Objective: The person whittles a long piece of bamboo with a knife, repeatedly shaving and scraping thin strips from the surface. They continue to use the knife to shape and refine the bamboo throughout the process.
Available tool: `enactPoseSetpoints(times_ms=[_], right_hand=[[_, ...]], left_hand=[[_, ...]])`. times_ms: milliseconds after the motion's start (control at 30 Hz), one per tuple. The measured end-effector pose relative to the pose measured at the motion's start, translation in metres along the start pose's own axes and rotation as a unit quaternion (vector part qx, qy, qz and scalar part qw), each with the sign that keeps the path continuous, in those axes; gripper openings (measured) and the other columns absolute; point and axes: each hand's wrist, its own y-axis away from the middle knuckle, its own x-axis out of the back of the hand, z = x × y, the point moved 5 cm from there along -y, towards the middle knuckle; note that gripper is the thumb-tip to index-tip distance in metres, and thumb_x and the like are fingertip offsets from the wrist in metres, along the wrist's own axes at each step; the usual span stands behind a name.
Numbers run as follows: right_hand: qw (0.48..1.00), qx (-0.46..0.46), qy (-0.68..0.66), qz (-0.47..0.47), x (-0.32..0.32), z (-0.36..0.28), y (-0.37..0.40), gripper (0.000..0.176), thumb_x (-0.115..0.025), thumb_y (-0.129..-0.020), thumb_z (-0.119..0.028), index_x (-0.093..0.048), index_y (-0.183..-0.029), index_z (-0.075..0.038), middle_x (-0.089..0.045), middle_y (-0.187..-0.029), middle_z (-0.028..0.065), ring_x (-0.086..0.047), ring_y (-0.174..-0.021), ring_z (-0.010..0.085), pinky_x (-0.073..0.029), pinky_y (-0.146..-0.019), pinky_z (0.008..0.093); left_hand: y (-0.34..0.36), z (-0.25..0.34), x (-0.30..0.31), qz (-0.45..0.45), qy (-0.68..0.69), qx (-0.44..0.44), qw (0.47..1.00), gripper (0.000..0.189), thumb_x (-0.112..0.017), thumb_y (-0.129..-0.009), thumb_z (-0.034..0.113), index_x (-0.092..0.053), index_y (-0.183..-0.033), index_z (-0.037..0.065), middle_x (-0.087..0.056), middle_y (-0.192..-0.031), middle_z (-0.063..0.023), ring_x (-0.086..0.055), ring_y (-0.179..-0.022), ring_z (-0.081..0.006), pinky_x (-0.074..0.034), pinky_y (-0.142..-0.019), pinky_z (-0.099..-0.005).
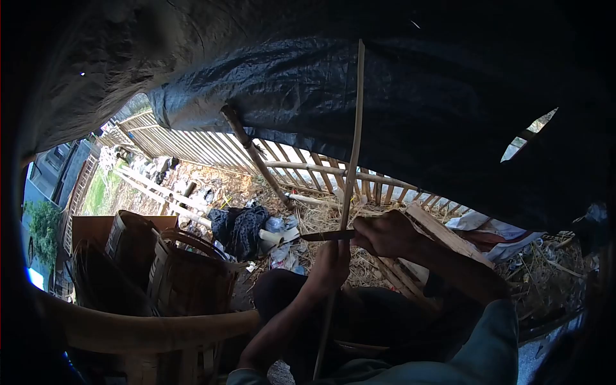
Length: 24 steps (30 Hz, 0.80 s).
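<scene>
Standing nearly upright, the long pale strip (357, 122) rises in front of the dark tarp (282, 77) and runs down between the person's arms. The left hand's (326, 273) fingers close around it just below the knife (321, 236), probably to steady it where the blade crosses. The right hand (388, 232) wraps its fingers around the handle, apparently for control over the blade's crosswise angle. Baskets (192, 279) sit off to the left.

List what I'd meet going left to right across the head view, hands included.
Green foliage → woven baskets → black crumpled bundle → left hand → right hand → pale sack on the ground. The knife is left out, since it overlaps the hands' span.
</scene>
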Motion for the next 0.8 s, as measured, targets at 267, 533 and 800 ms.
enactPoseSetpoints(times_ms=[267,533,800], right_hand=[[0.971,-0.018,0.151,0.187,0.024,0.063,-0.027,0.033,-0.066,-0.078,-0.037,-0.055,-0.084,-0.007,-0.062,-0.064,0.0038,-0.062,-0.056,0.0223,-0.049,-0.048,0.0338],[0.990,0.106,0.041,0.082,0.001,0.007,-0.004,0.043,-0.056,-0.083,-0.052,-0.054,-0.077,-0.009,-0.055,-0.051,0.0047,-0.059,-0.042,0.0215,-0.046,-0.040,0.0358],[0.973,-0.024,0.169,0.155,0.019,0.045,-0.008,0.044,-0.056,-0.083,-0.050,-0.055,-0.082,-0.006,-0.055,-0.053,0.0030,-0.060,-0.047,0.0199,-0.048,-0.044,0.0329]], left_hand=[[-0.001,-0.024,-0.016,-0.098,0.180,0.291,0.935,0.008,-0.045,-0.091,0.006,-0.045,-0.087,-0.001,-0.045,-0.053,-0.0126,-0.048,-0.046,-0.0255,-0.035,-0.042,-0.0382],[0.018,-0.029,-0.026,-0.120,0.160,0.250,0.948,0.013,-0.046,-0.091,0.010,-0.046,-0.087,-0.002,-0.046,-0.054,-0.0142,-0.049,-0.047,-0.0277,-0.036,-0.044,-0.0395],[0.014,-0.022,-0.028,-0.121,0.222,0.393,0.884,0.024,-0.045,-0.095,0.017,-0.047,-0.079,-0.001,-0.045,-0.050,-0.0100,-0.046,-0.042,-0.0191,-0.034,-0.042,-0.0371]])
